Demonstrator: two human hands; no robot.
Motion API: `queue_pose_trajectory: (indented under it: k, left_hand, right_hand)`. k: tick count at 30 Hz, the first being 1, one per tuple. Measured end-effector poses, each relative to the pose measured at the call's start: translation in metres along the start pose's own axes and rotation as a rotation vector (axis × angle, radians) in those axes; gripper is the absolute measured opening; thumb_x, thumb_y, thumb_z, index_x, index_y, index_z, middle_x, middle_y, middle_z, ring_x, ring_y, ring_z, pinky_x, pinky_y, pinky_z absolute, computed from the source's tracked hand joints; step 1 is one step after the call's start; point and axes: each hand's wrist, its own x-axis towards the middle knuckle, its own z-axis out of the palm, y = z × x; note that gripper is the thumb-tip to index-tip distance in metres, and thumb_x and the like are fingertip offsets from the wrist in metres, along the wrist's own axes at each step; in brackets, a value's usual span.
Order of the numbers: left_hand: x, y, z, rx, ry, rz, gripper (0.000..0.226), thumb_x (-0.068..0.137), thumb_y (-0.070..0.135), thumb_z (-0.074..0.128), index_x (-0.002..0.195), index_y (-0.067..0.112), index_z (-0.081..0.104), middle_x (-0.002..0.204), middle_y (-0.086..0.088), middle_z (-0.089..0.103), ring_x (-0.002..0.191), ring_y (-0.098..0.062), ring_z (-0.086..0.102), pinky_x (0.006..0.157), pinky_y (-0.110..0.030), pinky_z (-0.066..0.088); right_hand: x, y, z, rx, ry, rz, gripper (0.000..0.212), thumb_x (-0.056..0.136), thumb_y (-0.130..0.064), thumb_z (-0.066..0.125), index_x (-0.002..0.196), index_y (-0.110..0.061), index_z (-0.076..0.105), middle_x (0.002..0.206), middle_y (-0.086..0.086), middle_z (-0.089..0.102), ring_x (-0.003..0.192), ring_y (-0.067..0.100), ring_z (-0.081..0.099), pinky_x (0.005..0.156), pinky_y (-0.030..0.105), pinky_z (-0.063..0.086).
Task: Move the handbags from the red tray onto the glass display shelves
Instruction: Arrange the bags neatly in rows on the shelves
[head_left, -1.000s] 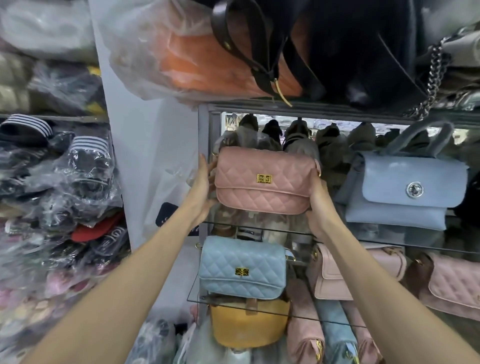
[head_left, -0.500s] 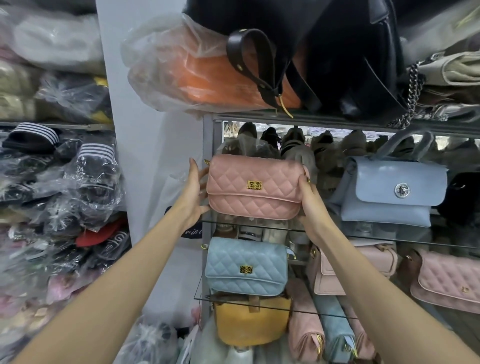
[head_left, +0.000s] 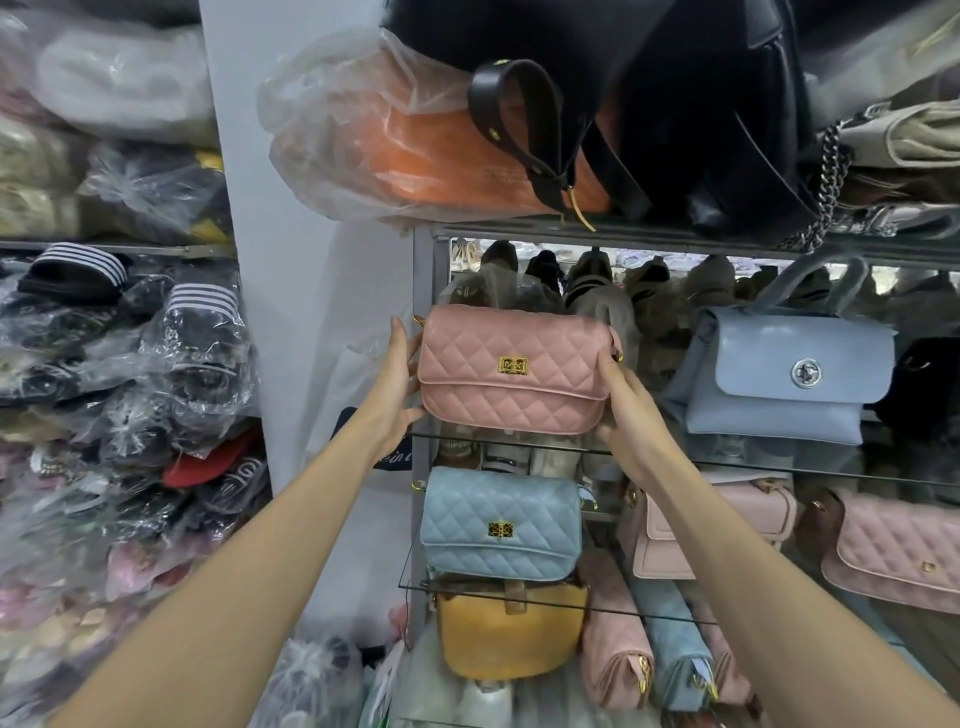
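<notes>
We grip the pink quilted leather handbag by its short ends, left hand and right hand clasping it, long axis level just above the glass shelf.

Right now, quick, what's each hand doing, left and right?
Left hand: pressed against the left end of the pink quilted handbag, holding it.
Right hand: gripping the same bag's right end, holding it.

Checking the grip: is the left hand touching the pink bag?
Touching. The head view shows the left hand pressed flat against the pink bag's left end.
</notes>
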Motion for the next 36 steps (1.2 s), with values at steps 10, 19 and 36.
queue_pose_trajectory:
  k: [10,19,36]
  left_hand:
    - [0.001,-0.004,0.002,0.075,0.005,0.02,0.06,0.094,0.076,0.02,0.136,0.046,0.052,0.132,0.013,0.062,0.123,-0.009,0.055,0.106,-0.043,0.046]
    - [-0.001,-0.005,0.0,0.087,-0.048,0.052,0.058,0.097,0.072,0.02,0.137,0.043,0.05,0.115,0.021,0.062,0.106,0.003,0.056,0.103,-0.039,0.046]
    - [-0.017,-0.017,0.008,0.289,0.458,0.314,0.045,0.101,0.045,0.046,0.135,0.015,0.049,0.132,-0.001,0.051,0.125,-0.02,0.049,0.106,-0.038,0.038]
  right_hand:
    - [-0.004,-0.001,0.002,-0.038,0.053,-0.039,0.031,0.095,-0.059,0.059,0.113,-0.033,0.06,0.13,-0.003,0.067,0.115,0.015,0.068,0.097,0.044,0.058]
    - [-0.003,0.002,0.005,-0.083,0.085,-0.048,0.052,0.092,-0.065,0.058,0.127,-0.028,0.063,0.132,-0.003,0.068,0.119,0.018,0.067,0.105,0.047,0.054]
    - [-0.02,-0.016,-0.026,-0.308,0.298,-0.004,0.039,0.106,-0.046,0.046,0.125,-0.014,0.056,0.122,0.006,0.063,0.114,0.022,0.063,0.094,0.041,0.058]
